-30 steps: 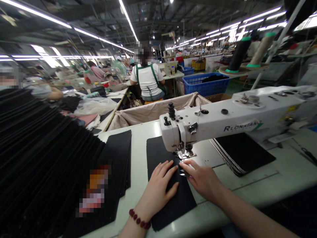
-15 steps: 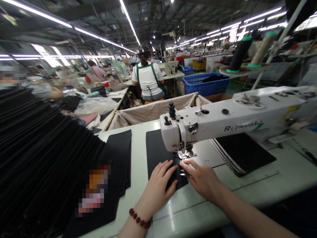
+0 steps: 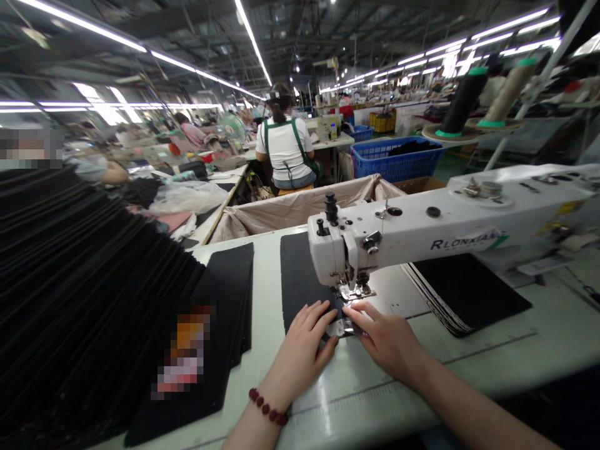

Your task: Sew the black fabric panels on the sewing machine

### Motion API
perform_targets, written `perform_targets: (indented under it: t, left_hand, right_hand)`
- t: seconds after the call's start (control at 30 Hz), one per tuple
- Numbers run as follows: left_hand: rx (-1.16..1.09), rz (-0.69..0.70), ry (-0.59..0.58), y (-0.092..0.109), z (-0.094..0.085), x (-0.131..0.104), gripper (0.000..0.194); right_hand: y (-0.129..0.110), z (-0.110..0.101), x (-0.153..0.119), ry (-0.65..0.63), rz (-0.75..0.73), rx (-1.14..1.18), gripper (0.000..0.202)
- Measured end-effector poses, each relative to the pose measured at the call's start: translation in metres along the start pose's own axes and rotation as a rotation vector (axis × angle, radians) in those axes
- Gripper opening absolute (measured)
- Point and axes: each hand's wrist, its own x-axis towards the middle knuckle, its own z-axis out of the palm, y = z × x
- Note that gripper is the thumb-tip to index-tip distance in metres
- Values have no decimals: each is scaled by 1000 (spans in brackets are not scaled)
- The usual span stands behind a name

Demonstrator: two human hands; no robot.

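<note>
A black flat panel [image 3: 299, 275] lies under the presser foot [image 3: 359, 292] of a white sewing machine [image 3: 398, 231]. My left hand [image 3: 307, 334], with a dark red bead bracelet at the wrist, rests on the panel's near part, fingers stretched out and flat. Just right of it, my right hand [image 3: 382, 334] is close in front of the foot, index finger forward and the other fingers curled. Pointed metal blades, which look like thread snips [image 3: 349, 326], stick out from under its fingers; their handles are hidden. Shiny metal plate shows at the panel's near edge.
A tall leaning stack of black panels [image 3: 94, 300] fills the left, with more panels [image 3: 229, 294] beside it. Another black stack [image 3: 473, 290] lies under the machine arm. Behind the table are a cloth-lined bin [image 3: 300, 209], a blue crate [image 3: 398, 159] and a seated person [image 3: 285, 150].
The black panel has slid away from me under the presser foot, baring metal plate at its near edge. Both hands stay close to the foot. The whole view has shifted slightly.
</note>
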Motion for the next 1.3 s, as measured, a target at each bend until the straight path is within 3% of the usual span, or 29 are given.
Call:
perform_targets:
  t: [0.33,1.3]
  left_hand:
    - [-3,-56,-15,0,1,4,54]
    - [58,-71,-25,-3,7,5,62]
  right_hand:
    - [1,-2,0,8,-1,38,51]
    - [0,0,1,25,5,35,50]
